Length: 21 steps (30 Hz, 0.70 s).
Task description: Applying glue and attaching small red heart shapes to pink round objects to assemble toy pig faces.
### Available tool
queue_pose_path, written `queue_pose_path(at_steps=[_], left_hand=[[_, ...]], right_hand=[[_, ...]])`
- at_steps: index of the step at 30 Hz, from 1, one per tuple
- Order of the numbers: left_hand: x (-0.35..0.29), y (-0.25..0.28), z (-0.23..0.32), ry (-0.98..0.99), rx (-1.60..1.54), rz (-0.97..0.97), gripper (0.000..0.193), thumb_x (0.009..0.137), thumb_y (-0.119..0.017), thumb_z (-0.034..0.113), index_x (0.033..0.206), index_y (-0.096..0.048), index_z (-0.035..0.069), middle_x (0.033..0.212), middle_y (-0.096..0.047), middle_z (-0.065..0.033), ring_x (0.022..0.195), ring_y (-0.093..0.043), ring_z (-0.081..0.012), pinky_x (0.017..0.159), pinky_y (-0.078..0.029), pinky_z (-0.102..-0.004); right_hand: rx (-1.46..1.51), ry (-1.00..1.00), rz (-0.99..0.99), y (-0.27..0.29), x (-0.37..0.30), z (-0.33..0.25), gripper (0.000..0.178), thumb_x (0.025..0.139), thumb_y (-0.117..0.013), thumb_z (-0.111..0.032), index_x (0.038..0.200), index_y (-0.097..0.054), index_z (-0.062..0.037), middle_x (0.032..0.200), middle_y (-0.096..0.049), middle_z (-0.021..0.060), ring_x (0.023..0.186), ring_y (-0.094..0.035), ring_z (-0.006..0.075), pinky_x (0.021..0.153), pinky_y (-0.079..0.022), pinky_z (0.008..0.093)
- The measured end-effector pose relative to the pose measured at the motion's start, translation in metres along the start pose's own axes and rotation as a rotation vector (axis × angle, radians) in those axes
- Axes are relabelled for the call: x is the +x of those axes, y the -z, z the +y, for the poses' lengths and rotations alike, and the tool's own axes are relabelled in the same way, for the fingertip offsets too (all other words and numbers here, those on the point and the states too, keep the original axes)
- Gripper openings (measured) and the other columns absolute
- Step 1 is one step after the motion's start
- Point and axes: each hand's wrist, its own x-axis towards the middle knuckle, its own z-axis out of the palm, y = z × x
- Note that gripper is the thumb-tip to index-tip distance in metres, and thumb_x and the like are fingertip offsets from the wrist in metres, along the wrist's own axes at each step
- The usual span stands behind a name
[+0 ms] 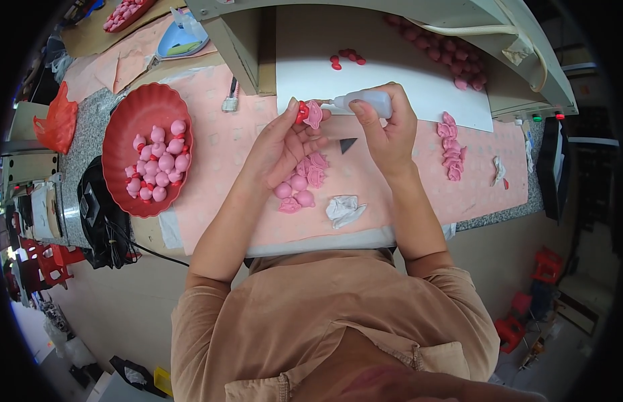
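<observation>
Between the thumb and fingers of my left hand (282,147) is a small pink-and-red moulded piece (314,115), pink and frilled on one side, glossy red on the other. My right hand (396,134) grips a translucent squeeze bottle (376,102), tilted sideways, its thin nozzle pointing at the piece. Whether the tip touches it I cannot tell. Below my left hand lie round pink pieces (299,183) and frilled pink pieces (317,167). A crumpled white tissue (345,210) and a dark triangular piece (348,145) rest on the pink table cover (271,231).
A red scalloped bowl (118,144) of pink-and-red balls stands left. Frilled pink pieces (451,151) line the right side. Under the grey overhead housing (392,8), a white sheet (398,87) bears red pieces (349,55) and dark pink balls (452,53). A blue tray (170,41) sits far left.
</observation>
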Motion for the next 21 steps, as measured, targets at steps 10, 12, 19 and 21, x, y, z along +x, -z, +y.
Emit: queue_pose_path(at_steps=[10,12,19,21], left_hand=[[-0.0009,-0.0040,0.0020,0.005,-0.007,0.047,0.039,0.100,-0.044,0.035,0.116,-0.052,0.001,0.108,-0.063,-0.0150,0.080,-0.060,-0.0136,0.077,-0.056,-0.0330],[-0.0009,-0.0033,0.0015,0.004,-0.010,0.045,0.039,0.100,-0.045,0.035,0.117,-0.052,0.001,0.109,-0.063,-0.0150,0.080,-0.060,-0.0136,0.077,-0.056,-0.0330],[-0.0007,-0.0004,0.0022,-0.019,-0.015,0.001,0.040,0.099,-0.047,0.033,0.116,-0.053,-0.002,0.112,-0.062,-0.0164,0.084,-0.063,-0.0138,0.082,-0.056,-0.0344],[-0.0013,-0.0009,0.0029,-0.033,-0.010,-0.004,0.039,0.099,-0.047,0.032,0.118,-0.052,-0.002,0.115,-0.061,-0.0169,0.087,-0.063,-0.0141,0.083,-0.056,-0.0348]], right_hand=[[0.001,0.033,0.007,0.0003,0.0007,-0.0024,0.025,0.082,-0.073,-0.024,0.085,-0.059,-0.0046,0.076,-0.058,0.0047,0.064,-0.056,0.0143,0.055,-0.043,0.0260],[0.007,0.026,0.003,-0.0008,0.0004,-0.0029,0.024,0.083,-0.073,-0.024,0.085,-0.059,-0.0046,0.076,-0.058,0.0048,0.064,-0.056,0.0147,0.055,-0.043,0.0263],[-0.029,0.054,-0.017,0.0003,0.0003,-0.0024,0.023,0.082,-0.073,-0.022,0.084,-0.058,-0.0047,0.076,-0.058,0.0055,0.064,-0.057,0.0167,0.056,-0.043,0.0274],[-0.033,0.059,-0.016,0.0006,0.0003,-0.0031,0.023,0.082,-0.073,-0.022,0.084,-0.058,-0.0047,0.076,-0.058,0.0056,0.064,-0.057,0.0169,0.056,-0.043,0.0275]])
